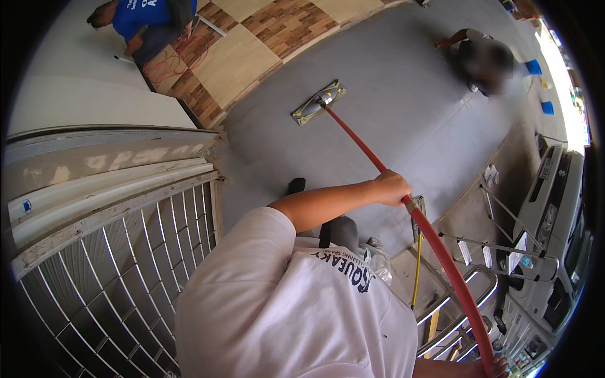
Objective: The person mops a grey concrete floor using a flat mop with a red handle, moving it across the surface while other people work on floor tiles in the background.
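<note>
My left hand [394, 188] is wrapped around the middle of a long red pole, with the arm stretched across in front of my chest. Lower down, at the bottom right edge, my right hand [498, 366] grips the same pole near its end; part of that hand is cut off. The pole belongs to a flat mop [319, 102], whose rectangular grey head with pale yellowish edges lies on the smooth grey floor [378, 75] ahead of me. Just beyond my left hand, a second similar head [417, 211] with a yellow pole [417, 271] rests beside me.
A metal grille [120, 264] and ledge stand at left. A person in a blue shirt [148, 22] is by the checkered tiles [246, 57] and a red cord. Another person [488, 63] crouches far right near blue buckets [547, 108]. A ladder [498, 252] and white vehicle [548, 214] are at right.
</note>
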Motion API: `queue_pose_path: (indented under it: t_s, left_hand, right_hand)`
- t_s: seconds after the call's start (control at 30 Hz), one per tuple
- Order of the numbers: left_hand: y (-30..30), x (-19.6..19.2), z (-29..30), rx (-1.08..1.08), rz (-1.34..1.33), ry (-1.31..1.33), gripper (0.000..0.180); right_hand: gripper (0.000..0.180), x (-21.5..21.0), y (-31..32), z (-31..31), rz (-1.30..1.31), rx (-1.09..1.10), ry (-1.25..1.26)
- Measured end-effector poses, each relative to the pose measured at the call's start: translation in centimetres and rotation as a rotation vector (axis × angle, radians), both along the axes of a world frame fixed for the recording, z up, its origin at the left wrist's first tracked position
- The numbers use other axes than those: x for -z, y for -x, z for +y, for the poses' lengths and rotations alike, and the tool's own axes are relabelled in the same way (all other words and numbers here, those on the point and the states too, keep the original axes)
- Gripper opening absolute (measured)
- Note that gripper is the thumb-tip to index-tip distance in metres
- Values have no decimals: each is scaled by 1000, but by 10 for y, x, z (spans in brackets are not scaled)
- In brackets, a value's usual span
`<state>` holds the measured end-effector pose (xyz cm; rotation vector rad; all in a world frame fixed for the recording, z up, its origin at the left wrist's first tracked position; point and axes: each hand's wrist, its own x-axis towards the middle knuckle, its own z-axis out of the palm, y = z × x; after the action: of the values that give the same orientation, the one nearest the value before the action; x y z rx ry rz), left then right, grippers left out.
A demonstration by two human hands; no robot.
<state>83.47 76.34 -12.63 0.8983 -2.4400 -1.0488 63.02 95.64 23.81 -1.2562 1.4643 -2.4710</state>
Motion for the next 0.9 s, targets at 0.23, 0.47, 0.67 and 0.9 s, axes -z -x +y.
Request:
queue_pose_path:
  t_s: [0.23,0.47,0.67,0.9]
  left_hand:
    - [-165,13,-7,-231,-191,-60,16]
    - [-234,9,32,-366,-287,-183,15]
    - [-181,-22,90,-355,-142,-228,15]
    - [-97,-30,111,-414,-81,-217,26]
  right_hand:
    - [39,58,-62,-19,-238,-459,-54]
    - [40,67,-107,-39,-265,-616,-82]
    - [34,-1,-69,-26,-231,-737,-51]
    - [38,-47,-51,-36,-83,-625,-12]
